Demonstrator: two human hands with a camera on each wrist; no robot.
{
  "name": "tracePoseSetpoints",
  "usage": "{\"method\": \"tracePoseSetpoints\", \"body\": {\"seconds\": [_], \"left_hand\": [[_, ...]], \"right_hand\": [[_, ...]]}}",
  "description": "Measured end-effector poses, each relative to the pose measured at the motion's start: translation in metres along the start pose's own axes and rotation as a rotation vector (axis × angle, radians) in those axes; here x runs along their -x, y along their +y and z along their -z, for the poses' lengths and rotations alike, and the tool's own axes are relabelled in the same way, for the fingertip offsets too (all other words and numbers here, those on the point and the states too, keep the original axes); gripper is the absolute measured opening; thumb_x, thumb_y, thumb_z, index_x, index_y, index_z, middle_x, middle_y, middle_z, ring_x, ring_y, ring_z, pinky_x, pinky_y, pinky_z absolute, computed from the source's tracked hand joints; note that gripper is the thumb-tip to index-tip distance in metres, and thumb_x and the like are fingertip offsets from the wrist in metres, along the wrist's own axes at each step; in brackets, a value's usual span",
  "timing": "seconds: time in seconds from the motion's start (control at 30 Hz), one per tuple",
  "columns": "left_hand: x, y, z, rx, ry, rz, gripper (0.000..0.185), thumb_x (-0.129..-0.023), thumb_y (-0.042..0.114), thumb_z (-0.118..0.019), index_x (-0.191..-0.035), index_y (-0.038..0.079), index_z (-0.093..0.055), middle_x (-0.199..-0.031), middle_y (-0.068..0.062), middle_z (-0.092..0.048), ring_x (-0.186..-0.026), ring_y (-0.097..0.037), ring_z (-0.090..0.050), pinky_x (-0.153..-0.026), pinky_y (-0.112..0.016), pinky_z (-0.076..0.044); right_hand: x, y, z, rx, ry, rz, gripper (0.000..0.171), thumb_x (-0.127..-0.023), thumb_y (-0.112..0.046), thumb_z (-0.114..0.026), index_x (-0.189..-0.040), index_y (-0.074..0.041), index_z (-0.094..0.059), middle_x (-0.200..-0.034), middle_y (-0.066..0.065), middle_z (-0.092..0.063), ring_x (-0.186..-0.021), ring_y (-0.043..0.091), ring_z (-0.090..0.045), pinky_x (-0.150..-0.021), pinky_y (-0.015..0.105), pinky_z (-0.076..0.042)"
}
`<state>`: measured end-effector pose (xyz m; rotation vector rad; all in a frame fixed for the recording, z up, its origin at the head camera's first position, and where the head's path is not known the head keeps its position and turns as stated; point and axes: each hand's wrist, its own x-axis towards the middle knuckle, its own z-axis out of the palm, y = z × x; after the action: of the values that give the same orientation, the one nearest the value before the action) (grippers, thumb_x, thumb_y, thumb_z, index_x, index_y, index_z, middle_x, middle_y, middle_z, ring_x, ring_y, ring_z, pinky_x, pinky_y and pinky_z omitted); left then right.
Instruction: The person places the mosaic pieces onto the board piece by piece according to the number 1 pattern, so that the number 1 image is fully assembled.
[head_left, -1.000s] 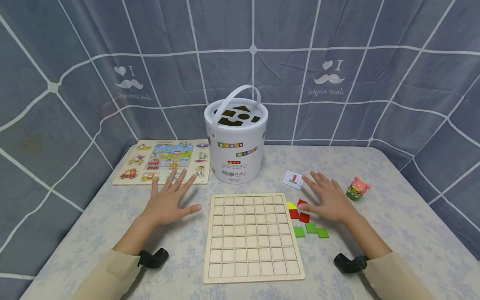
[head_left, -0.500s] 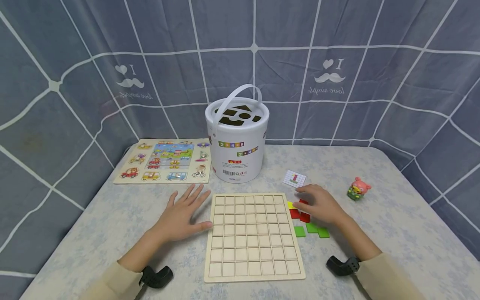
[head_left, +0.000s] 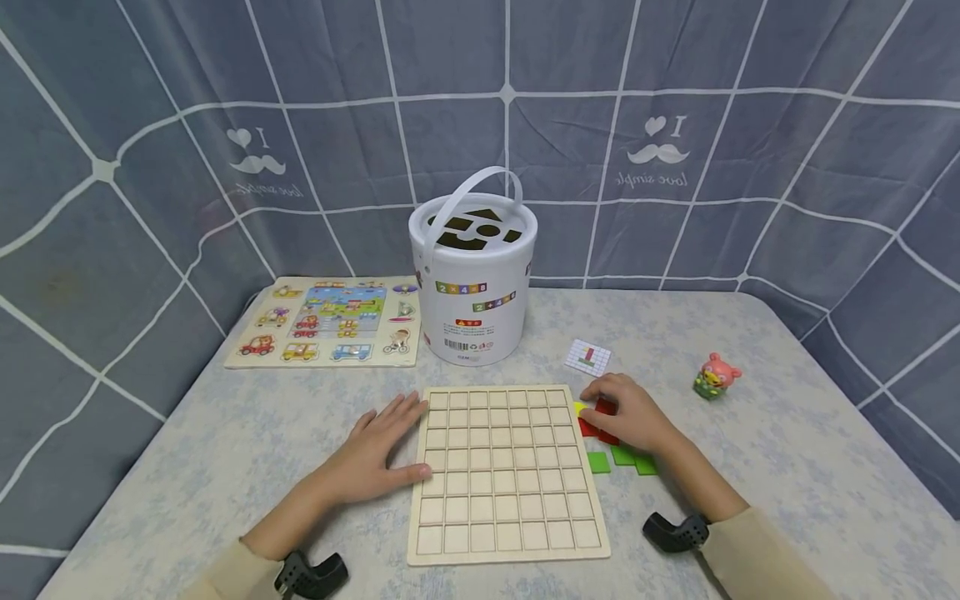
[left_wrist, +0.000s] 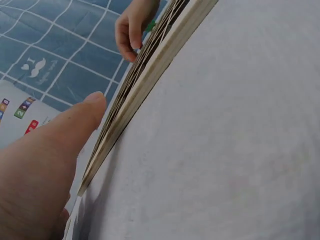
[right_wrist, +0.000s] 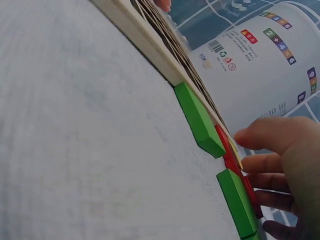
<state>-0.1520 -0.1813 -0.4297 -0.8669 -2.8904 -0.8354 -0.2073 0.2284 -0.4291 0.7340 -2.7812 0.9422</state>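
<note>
A wooden grid board (head_left: pixel 510 475) lies on the table between the hands. My left hand (head_left: pixel 375 450) is spread flat at its left edge, thumb and fingertips right at the rim. In the left wrist view the thumb (left_wrist: pixel 75 122) stands beside the board's side. Over the small pieces to the right of the board is my right hand (head_left: pixel 633 412), fingers bent, thumb and forefinger apart around a yellow piece (head_left: pixel 580 409). Red squares (head_left: pixel 588 428) lie under and beside its fingers. Green squares (head_left: pixel 598 462) sit nearer, partly hidden by the wrist.
Behind the board stands a white bucket (head_left: pixel 472 308) with a handle and shaped holes in its lid. A picture puzzle (head_left: pixel 322 325) lies at back left. A pattern card (head_left: pixel 588 357) and a pink-headed figurine (head_left: pixel 716 377) are at the right. A grey curtain (head_left: pixel 570 150) surrounds the table.
My left hand has moved right and nearer, up to the board's edge. The right hand has come lower and left, its spread fingers now bent over the red and yellow pieces.
</note>
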Motion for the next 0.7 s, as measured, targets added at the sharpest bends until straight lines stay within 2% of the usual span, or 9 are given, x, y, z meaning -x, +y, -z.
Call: {"method": "tracePoseSetpoints", "body": {"seconds": [0.3,0.5,0.7], "left_hand": [[-0.0001,-0.0022,0.0001,0.023,-0.029,-0.023,0.09,-0.084,0.057,-0.067,-0.153,0.011,-0.033,-0.159,-0.013,-0.022,-0.146,-0.035,-0.018,-0.109,-0.065,-0.01],[0.0008,-0.0034,0.0002,-0.004,-0.067,-0.006,0.092,-0.083,0.061,-0.066,-0.154,0.012,-0.033,-0.16,-0.009,-0.022,-0.146,-0.032,-0.017,-0.11,-0.063,-0.009],[0.0006,-0.0046,0.0002,-0.019,-0.079,0.009,0.091,-0.084,0.063,-0.064,-0.154,0.015,-0.032,-0.16,-0.006,-0.022,-0.147,-0.029,-0.017,-0.111,-0.061,-0.009]], "right_hand": [[0.0013,0.0042,-0.0053,-0.002,0.042,0.068,0.016,-0.086,-0.018,-0.075,-0.099,-0.01,-0.073,-0.103,0.003,-0.064,-0.1,0.028,-0.056,-0.083,0.05,-0.048],[0.0022,0.0076,-0.008,-0.016,0.061,0.083,0.012,-0.086,-0.018,-0.075,-0.097,-0.013,-0.073,-0.103,0.002,-0.064,-0.099,0.027,-0.056,-0.08,0.048,-0.048],[0.0026,0.0071,-0.0102,-0.041,0.064,0.087,0.01,-0.087,-0.015,-0.074,-0.097,-0.013,-0.074,-0.105,0.003,-0.065,-0.101,0.026,-0.055,-0.082,0.049,-0.047]]}}
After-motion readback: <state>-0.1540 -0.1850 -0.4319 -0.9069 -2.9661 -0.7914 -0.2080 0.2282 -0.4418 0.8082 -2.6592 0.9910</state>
